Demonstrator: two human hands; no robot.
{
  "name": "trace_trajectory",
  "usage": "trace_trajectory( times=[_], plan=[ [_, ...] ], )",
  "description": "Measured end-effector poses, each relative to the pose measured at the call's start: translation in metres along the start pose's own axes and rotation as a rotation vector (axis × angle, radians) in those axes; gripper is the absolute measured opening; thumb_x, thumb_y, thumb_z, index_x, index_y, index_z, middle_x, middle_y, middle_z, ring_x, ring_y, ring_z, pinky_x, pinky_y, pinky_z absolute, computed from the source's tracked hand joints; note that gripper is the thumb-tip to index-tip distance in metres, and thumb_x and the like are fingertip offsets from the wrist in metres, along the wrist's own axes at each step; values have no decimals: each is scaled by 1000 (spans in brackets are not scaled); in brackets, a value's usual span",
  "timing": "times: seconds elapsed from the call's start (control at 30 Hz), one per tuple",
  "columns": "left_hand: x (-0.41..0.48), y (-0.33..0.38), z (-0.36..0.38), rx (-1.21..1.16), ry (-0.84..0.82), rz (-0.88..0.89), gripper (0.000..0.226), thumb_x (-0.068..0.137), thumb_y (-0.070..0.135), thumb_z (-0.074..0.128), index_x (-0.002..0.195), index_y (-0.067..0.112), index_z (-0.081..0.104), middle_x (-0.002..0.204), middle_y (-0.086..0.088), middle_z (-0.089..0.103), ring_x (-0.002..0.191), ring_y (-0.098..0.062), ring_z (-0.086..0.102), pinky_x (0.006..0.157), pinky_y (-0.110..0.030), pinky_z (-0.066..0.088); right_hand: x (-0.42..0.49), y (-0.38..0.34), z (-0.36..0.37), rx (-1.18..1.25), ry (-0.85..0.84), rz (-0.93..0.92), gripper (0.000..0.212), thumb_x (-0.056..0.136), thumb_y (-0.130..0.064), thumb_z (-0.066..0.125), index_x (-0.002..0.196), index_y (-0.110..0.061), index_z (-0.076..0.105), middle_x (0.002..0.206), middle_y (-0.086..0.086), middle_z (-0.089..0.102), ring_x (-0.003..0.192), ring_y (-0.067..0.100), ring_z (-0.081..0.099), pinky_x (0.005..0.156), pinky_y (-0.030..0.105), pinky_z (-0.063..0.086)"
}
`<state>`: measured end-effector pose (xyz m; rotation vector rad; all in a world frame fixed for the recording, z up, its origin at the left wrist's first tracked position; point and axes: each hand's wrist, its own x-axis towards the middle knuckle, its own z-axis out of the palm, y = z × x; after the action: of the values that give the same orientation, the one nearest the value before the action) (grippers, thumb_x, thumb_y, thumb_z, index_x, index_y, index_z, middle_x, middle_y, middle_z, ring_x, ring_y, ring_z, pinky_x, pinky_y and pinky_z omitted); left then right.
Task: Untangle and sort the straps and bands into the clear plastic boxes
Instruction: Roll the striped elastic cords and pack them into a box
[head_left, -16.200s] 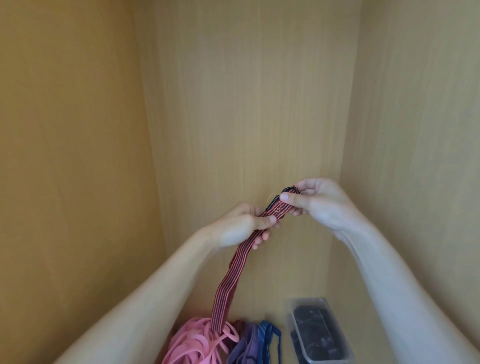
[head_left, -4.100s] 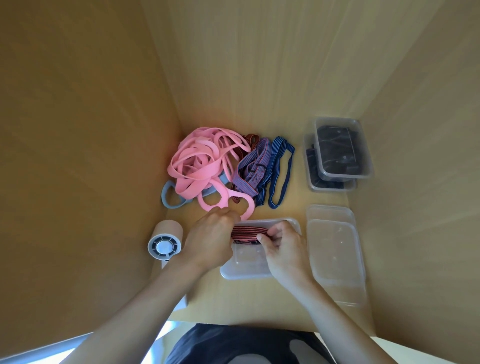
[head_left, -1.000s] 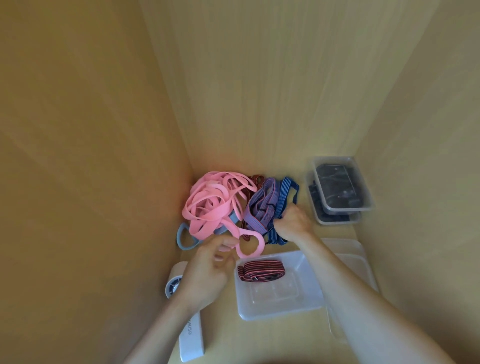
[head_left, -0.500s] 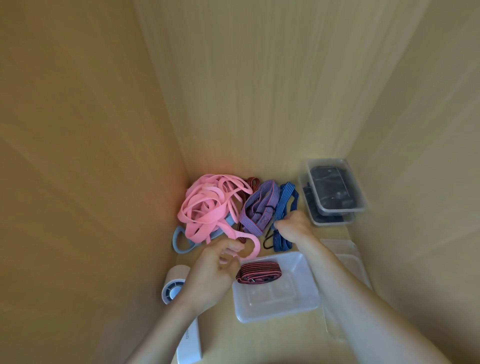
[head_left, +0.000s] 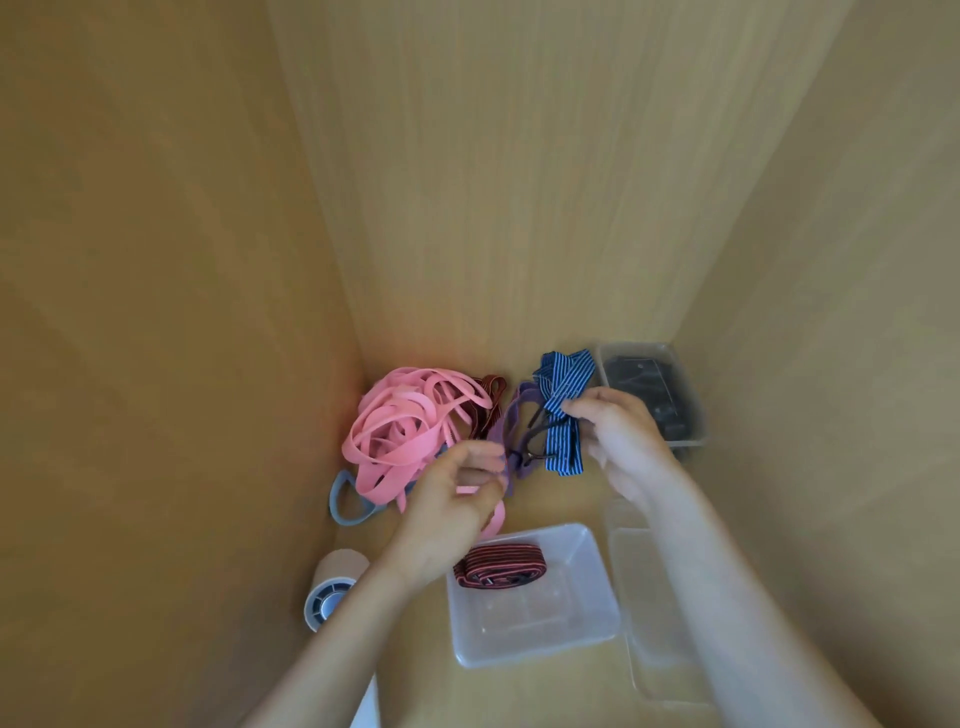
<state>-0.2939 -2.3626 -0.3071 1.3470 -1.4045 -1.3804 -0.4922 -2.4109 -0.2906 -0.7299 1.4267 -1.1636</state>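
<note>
— How are the person's hands placed?
— Both arms reach forward into the wooden cupboard. The right hand is raised off the shelf. Its thumb and fingers pinch the blue striped strap, whose ends fan out above and below the grip. The left hand sits just left of it and lower, with its fingers curled toward the purple strap. That hand is blurred, so whether it grips anything cannot be told.
— What lies between the two straps?
— A thin dark cord runs through the gap between the hands.
— And the rest of the pile?
— Left of the left hand's fingers lies a tangle of pink bands. A grey-blue loop pokes out beneath it, and a dark red strap lies behind it.
— Is anything sorted?
— A red-and-black striped strap, folded flat, lies in the clear box just beside the left wrist. Another clear box sits by the right forearm. Beyond the right hand stand stacked boxes with dark contents. A tape roll lies left of the left forearm.
</note>
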Motion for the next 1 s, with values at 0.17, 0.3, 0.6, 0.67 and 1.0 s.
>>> trace_trajectory(
  times=[0.17,0.3,0.6,0.67,1.0],
  plan=[
    [14,31,9,-204,-19,-25,37,92,10,70,126,14,56,120,-10,64,85,-16,71,80,-36,59,-23,-16,10,164,-118,-59,21,93,7,57,76,-6,55,84,13,72,73,21,69,68,34,56],
    [22,45,11,-210,-87,35,33,89,1,71,117,13,60,121,-16,66,95,-20,70,80,-40,60,-34,-21,16,317,-181,-97,18,94,4,57,80,-6,60,93,17,73,81,28,70,75,38,58],
    [31,64,4,-147,-88,156,29,93,-9,58,117,8,62,88,8,72,74,-4,65,62,-23,52,-42,-31,20,185,-122,-219,18,96,-6,60,82,-15,65,88,3,76,78,18,71,70,29,54],
    [34,67,1,-142,-94,151,29,95,-8,54,115,11,62,71,19,65,68,-1,62,60,-20,49,-41,-34,20,151,-114,-212,17,96,-10,62,81,-17,65,85,1,75,75,15,68,71,30,50],
    [34,74,-14,-274,-68,103,41,79,19,48,107,11,76,89,-21,63,68,-25,42,58,-35,31,-42,-46,-6,-442,193,-668,19,89,-5,67,83,-23,68,78,-9,66,67,4,58,65,18,43]
  ],
)
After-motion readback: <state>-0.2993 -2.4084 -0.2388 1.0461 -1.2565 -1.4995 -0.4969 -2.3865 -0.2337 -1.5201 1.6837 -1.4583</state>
